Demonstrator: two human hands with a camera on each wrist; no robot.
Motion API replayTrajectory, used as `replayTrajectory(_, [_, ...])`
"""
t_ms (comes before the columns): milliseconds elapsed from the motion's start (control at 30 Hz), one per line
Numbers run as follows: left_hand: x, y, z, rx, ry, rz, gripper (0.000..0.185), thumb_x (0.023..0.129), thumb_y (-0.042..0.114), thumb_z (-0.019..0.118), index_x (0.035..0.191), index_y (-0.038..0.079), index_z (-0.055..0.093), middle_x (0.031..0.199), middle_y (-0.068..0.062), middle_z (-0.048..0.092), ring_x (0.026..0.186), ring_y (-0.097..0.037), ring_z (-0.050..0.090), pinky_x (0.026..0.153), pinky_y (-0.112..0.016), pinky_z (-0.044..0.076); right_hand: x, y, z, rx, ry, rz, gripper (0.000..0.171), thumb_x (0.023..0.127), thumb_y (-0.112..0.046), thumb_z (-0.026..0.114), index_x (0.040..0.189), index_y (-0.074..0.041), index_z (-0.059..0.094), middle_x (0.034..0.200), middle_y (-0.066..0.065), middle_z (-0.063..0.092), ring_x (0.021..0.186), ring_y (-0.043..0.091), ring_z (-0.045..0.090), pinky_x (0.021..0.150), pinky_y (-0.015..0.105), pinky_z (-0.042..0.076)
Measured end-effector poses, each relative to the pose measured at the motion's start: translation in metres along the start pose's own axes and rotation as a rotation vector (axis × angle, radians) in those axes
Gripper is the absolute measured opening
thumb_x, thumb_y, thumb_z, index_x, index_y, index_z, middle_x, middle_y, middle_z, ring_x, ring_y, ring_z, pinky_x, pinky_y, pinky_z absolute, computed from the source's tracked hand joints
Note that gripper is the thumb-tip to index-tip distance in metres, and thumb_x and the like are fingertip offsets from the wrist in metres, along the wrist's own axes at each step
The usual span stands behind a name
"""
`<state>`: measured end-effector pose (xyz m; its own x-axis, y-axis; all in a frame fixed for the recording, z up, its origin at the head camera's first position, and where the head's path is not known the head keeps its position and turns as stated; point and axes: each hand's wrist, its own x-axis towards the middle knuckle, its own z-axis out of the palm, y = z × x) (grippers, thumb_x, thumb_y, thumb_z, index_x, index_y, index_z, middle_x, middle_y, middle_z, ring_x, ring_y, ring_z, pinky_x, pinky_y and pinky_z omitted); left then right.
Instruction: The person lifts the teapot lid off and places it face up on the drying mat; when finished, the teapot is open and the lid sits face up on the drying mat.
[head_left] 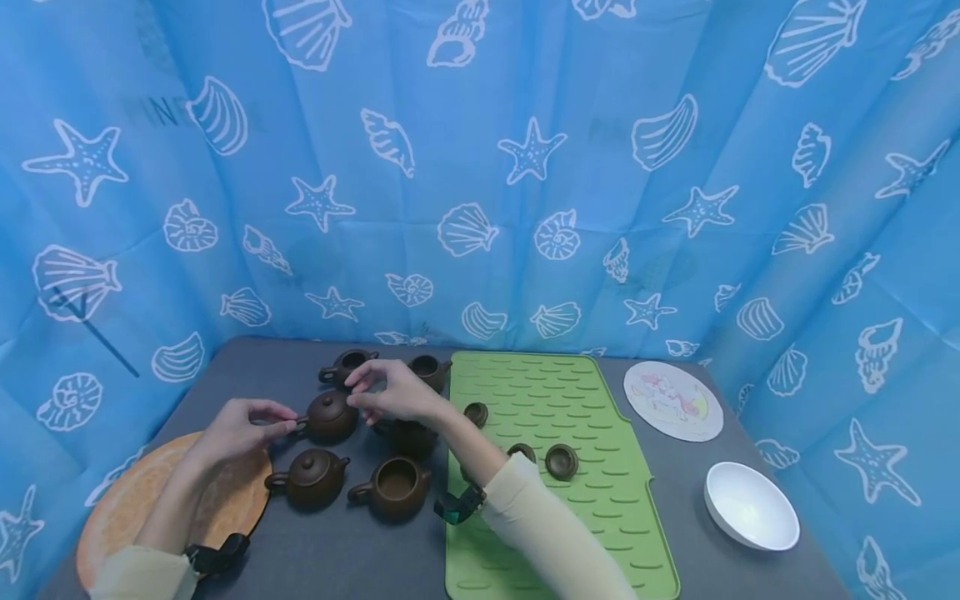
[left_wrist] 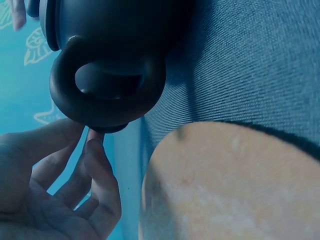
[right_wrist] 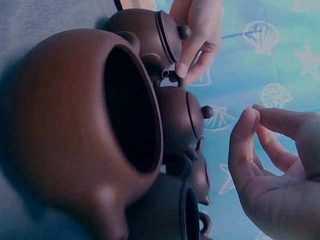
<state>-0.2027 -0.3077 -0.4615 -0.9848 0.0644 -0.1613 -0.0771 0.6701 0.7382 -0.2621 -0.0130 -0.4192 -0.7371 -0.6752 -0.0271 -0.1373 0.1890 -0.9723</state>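
My left hand (head_left: 243, 427) pinches the handle of a dark brown lidded teapot (head_left: 330, 419) between thumb and finger. Its lid (right_wrist: 195, 115) sits on top, knob up. Beside that knob hovers my right hand (head_left: 393, 392), fingers loosely bent and nothing between them. Nearer me stand a second lidded teapot (head_left: 311, 482) and a lidless teapot (head_left: 397, 492). Another teapot (head_left: 408, 440) is partly hidden under my right forearm. Two lidless teapots, one at the back left (head_left: 349, 365) and one at the back right (head_left: 431, 372), stand behind.
Several small brown lids (head_left: 561, 462) lie on a green drying mat (head_left: 540, 533) under my right arm. A round orange-tan board (head_left: 135, 500) lies at left. To the right are a white bowl (head_left: 752, 507) and a round unicorn mat (head_left: 672, 402). A blue shell-print curtain (head_left: 480, 167) hangs behind.
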Motion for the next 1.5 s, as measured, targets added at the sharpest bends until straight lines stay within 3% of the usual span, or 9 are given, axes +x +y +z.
replayTrajectory(200, [0.0,0.001,0.002,-0.018,0.01,-0.037,0.03,0.106,0.025,0.071,0.125,0.003,0.077,0.123,-0.02,0.075,0.113,-0.034,0.064,0.081,-0.038,0.058,0.021,0.001,0.014,0.013,0.003,0.053,0.031,0.104,-0.003,0.07,0.133,0.009,0.066,0.098,0.007,0.067,0.07,0.012,0.068,0.088,0.053,0.067])
replayTrajectory(367, [0.0,0.0,0.004,-0.02,0.019,-0.026,0.031,0.106,0.026,0.072,0.125,0.002,0.077,0.124,-0.022,0.075,0.113,-0.035,0.064,0.08,-0.038,0.059,0.032,0.006,0.025,0.032,0.032,0.108,0.028,0.104,-0.004,0.07,0.129,0.007,0.068,0.092,0.006,0.068,0.069,0.012,0.067,0.08,0.041,0.069])
replayTrajectory(433, [-0.001,-0.001,0.004,-0.018,0.021,-0.023,0.031,0.106,0.026,0.072,0.126,0.002,0.077,0.124,-0.022,0.075,0.114,-0.036,0.065,0.081,-0.038,0.059,0.036,0.008,0.029,0.034,0.05,0.123,0.026,0.104,-0.004,0.071,0.127,0.007,0.069,0.088,0.004,0.066,0.068,0.012,0.067,0.081,0.043,0.069])
replayTrajectory(600, [-0.003,-0.002,0.003,-0.011,0.021,-0.011,0.032,0.106,0.025,0.072,0.125,0.001,0.076,0.123,-0.023,0.075,0.112,-0.035,0.065,0.079,-0.037,0.058,0.041,0.012,0.038,-0.021,0.087,0.139,0.019,0.103,-0.007,0.073,0.121,0.002,0.074,0.081,0.0,0.064,0.065,0.011,0.066,0.088,0.052,0.066])
replayTrajectory(733, [-0.004,-0.002,0.003,-0.003,0.022,0.018,0.03,0.106,0.023,0.071,0.124,-0.001,0.076,0.12,-0.023,0.076,0.107,-0.031,0.066,0.076,-0.035,0.057,0.042,0.013,0.042,-0.083,0.095,0.133,0.016,0.103,-0.008,0.073,0.117,0.0,0.076,0.079,0.0,0.063,0.065,0.01,0.065,0.082,0.046,0.068])
replayTrajectory(933, [-0.004,-0.001,0.003,-0.004,0.021,0.02,0.029,0.106,0.023,0.071,0.124,-0.001,0.077,0.119,-0.022,0.076,0.104,-0.029,0.066,0.074,-0.035,0.056,0.041,0.012,0.043,-0.109,0.121,0.116,0.015,0.104,-0.009,0.073,0.116,-0.001,0.077,0.08,0.0,0.064,0.065,0.009,0.065,0.071,0.035,0.067])
replayTrajectory(1167, [-0.004,0.0,0.003,-0.011,0.016,-0.007,0.032,0.106,0.026,0.072,0.124,0.0,0.077,0.121,-0.023,0.075,0.102,-0.031,0.065,0.072,-0.036,0.057,0.036,0.009,0.037,-0.082,0.141,0.063,0.014,0.103,-0.011,0.074,0.113,-0.002,0.078,0.083,-0.001,0.065,0.065,0.009,0.065,0.073,0.041,0.068])
replayTrajectory(1267, [-0.004,-0.001,0.004,-0.003,0.023,-0.015,0.032,0.106,0.026,0.072,0.124,0.0,0.076,0.12,-0.023,0.075,0.106,-0.032,0.065,0.074,-0.035,0.057,0.028,0.006,0.031,-0.086,0.13,0.037,0.013,0.103,-0.013,0.075,0.112,-0.004,0.079,0.085,0.0,0.066,0.065,0.009,0.066,0.075,0.044,0.068])
replayTrajectory(1500, [-0.003,-0.002,0.005,-0.002,0.024,-0.011,0.032,0.106,0.026,0.071,0.125,0.0,0.076,0.119,-0.021,0.076,0.104,-0.03,0.066,0.074,-0.035,0.057,-0.001,-0.001,0.008,-0.124,0.096,-0.029,0.016,0.105,-0.018,0.074,0.116,-0.007,0.078,0.096,0.001,0.067,0.059,0.012,0.061,0.06,0.033,0.057])
